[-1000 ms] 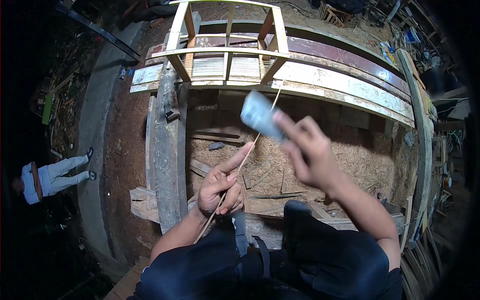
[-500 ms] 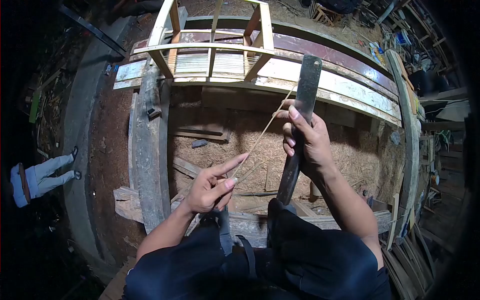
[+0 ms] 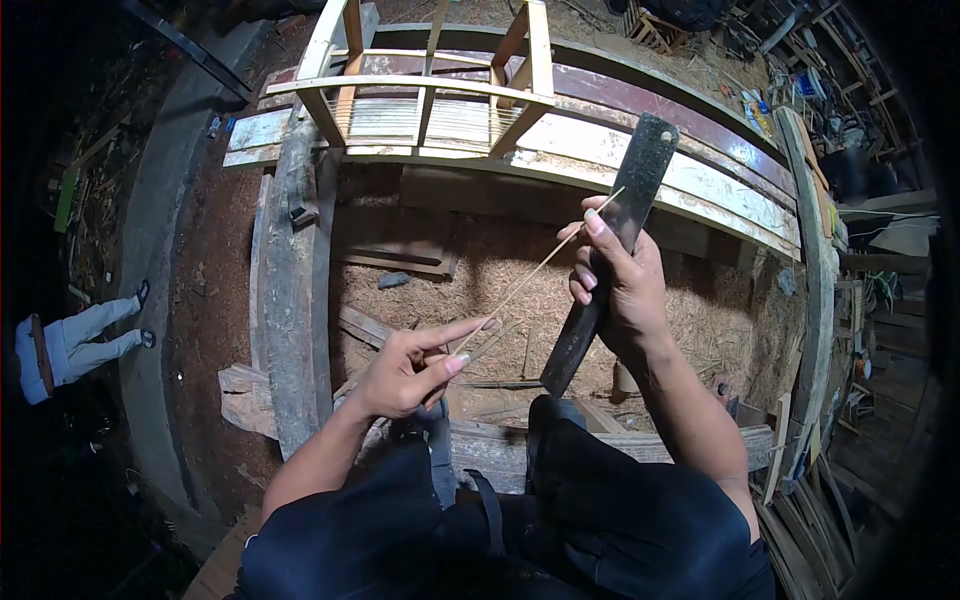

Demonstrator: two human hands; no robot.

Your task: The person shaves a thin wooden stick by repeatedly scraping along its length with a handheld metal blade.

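My left hand [image 3: 408,375] pinches the lower end of a thin bamboo strip [image 3: 540,268] between thumb and fingers. A second short, pale sliver [image 3: 490,342] sticks out beside that thumb. The strip slants up to my right hand [image 3: 625,270], where its upper end crosses the dark blade. Closed around a dark machete [image 3: 646,160], my right hand holds it tilted, with the broad end, pierced by a hole, pointing up and right. Its narrow lower end [image 3: 566,362] hangs just above my knee. The right fingers partly hide the middle of the machete.
A wooden frame [image 3: 420,90] with thin slats stands on the plank bench [image 3: 680,185] ahead. Thick beams [image 3: 292,300] run along both sides. Shavings [image 3: 480,270] cover the ground between them. A person [image 3: 75,350] is at far left. Bent wood strips [image 3: 805,510] lie at lower right.
The machete has tilted further right, and its lower end has come away from my knee. My right hand has shifted slightly right, and the strip now slants less steeply.
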